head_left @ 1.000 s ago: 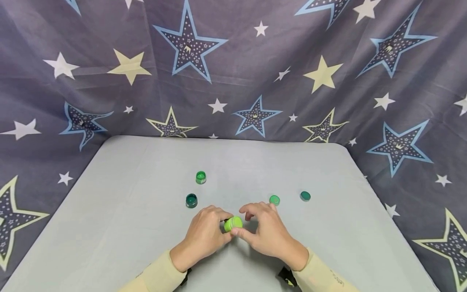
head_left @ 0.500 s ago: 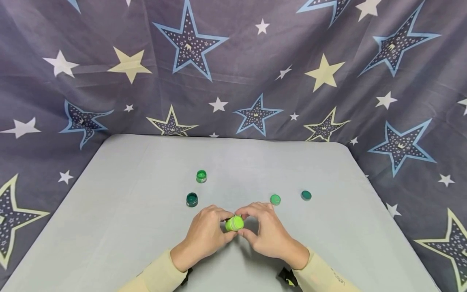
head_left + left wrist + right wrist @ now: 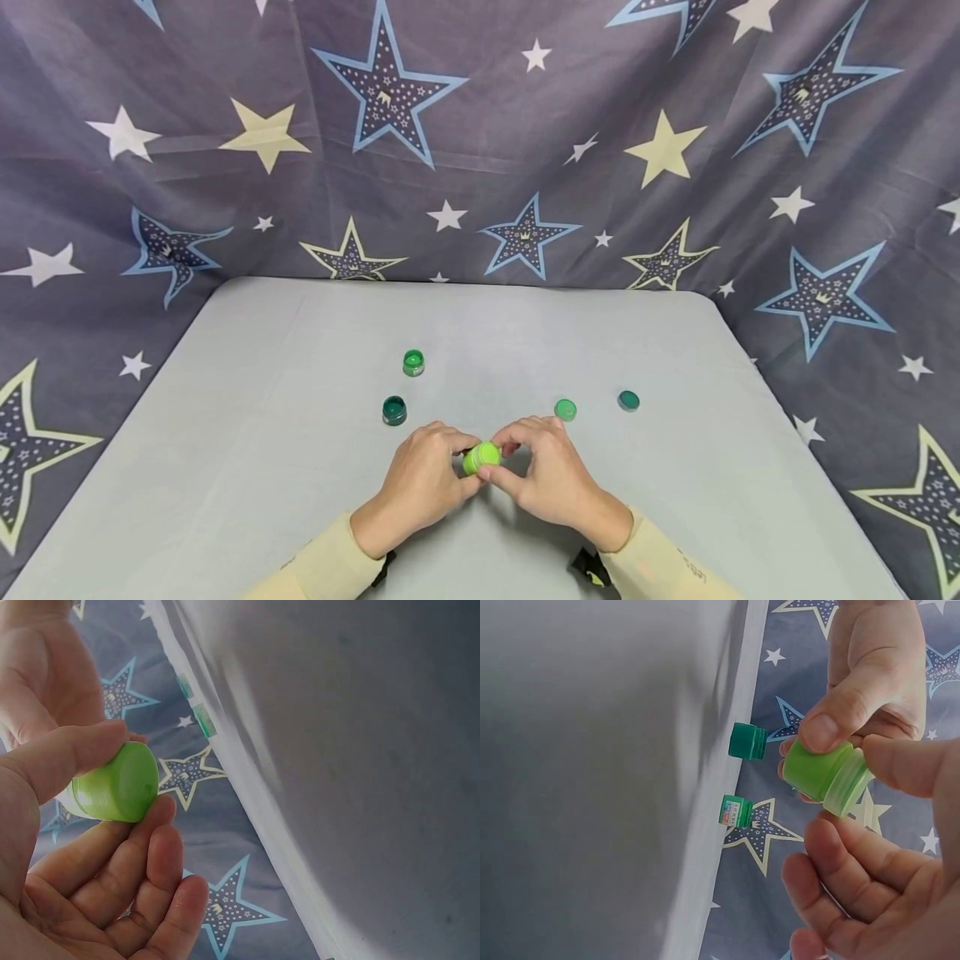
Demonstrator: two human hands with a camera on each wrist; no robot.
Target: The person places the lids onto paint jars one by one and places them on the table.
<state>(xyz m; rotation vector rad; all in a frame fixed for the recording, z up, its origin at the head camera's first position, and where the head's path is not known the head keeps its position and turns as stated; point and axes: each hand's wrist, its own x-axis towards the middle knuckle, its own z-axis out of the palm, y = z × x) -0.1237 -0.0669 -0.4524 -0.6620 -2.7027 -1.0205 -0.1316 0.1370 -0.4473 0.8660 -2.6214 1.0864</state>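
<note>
A small lime-green paint jar [image 3: 472, 462] is held up over the table, tilted so its lid faces right. My left hand [image 3: 420, 475] grips the jar body between thumb and fingers, as the left wrist view of the jar [image 3: 131, 784] shows. With thumb and index finger, my right hand [image 3: 551, 475] pinches the rim of the paler lid [image 3: 845, 784], which sits on the jar in the right wrist view. Beyond the left hand stand a dark green paint jar [image 3: 394, 411] and a mid-green paint jar [image 3: 413, 363], both uncapped.
Past the right hand, a light green lid [image 3: 566, 410] and a dark green lid [image 3: 628, 401] lie on the grey-white tabletop [image 3: 300, 375]. A star-print curtain [image 3: 480, 150] hangs round the back and sides of the table.
My right thumb and index finger shifted round the lid's rim, with the thumb now back on the near side. The left hand keeps its grip, and the jar stays almost in place.
</note>
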